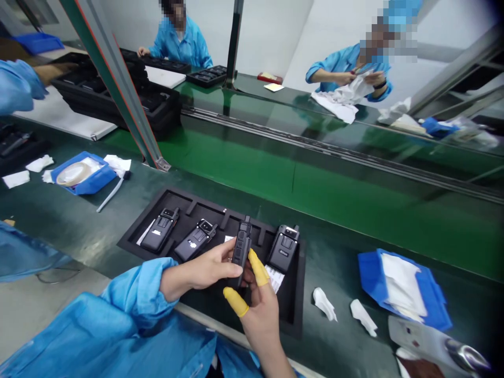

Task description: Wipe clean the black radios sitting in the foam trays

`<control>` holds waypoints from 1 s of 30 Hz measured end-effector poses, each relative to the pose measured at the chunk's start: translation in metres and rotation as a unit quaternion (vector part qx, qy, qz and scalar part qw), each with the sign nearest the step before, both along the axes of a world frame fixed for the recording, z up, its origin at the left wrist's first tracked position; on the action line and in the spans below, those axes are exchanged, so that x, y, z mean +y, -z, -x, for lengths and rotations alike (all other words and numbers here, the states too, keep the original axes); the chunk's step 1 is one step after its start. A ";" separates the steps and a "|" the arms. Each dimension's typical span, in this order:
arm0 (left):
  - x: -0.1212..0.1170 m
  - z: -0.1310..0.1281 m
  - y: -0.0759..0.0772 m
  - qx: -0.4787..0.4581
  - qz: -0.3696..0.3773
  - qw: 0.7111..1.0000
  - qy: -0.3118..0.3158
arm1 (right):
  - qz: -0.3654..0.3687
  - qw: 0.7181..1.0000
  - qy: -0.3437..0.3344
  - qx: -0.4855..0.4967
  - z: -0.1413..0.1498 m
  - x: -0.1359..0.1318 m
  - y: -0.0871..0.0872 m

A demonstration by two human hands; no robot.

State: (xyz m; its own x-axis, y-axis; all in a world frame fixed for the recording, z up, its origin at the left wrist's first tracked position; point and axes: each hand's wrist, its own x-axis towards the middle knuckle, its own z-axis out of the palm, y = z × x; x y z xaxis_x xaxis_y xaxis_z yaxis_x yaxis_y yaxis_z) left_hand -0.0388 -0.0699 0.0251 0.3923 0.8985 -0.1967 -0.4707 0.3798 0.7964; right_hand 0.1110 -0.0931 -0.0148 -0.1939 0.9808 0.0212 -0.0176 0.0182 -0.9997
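The blue cloth sleeve [134, 299] of the person's left arm lies nearest the lens. The left grip [208, 265] and right grip [262, 315], the latter wearing yellow rubber finger cots [259, 269], are pressed together on a black handheld radio [241, 247], held upright over a black rectangular moulded tray [145, 215] on the green worktop [79, 210]. Three further black radios [195, 240] lie in the tray. A blue plastic bin [401, 291] holding white wipes sits right of the tray.

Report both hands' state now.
Left hand: closed, holding black walkie-talkie.
Right hand: closed, holding the same black walkie-talkie.
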 end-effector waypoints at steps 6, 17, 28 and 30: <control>0.007 0.007 0.007 0.112 -0.026 0.988 -0.106 | 0.068 0.996 -0.014 0.054 0.006 0.005 0.008; 0.042 0.014 0.019 0.142 0.041 0.979 -0.140 | 0.146 0.986 0.043 0.073 0.020 0.047 0.017; 0.047 0.002 0.027 0.108 0.047 0.975 -0.187 | 0.145 0.983 0.066 0.088 0.014 0.054 0.007; 0.043 0.003 0.024 0.054 0.065 0.980 -0.179 | 0.138 0.983 0.084 0.085 0.011 0.053 0.006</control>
State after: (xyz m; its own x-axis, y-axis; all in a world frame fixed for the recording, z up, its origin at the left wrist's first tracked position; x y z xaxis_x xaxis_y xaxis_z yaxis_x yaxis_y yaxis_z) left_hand -0.0422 -0.0266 0.0012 0.0264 0.9394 -0.3419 -0.5074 0.3073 0.8050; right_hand 0.1002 -0.0405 -0.0211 -0.0453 0.9717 -0.2320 -0.2041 -0.2363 -0.9500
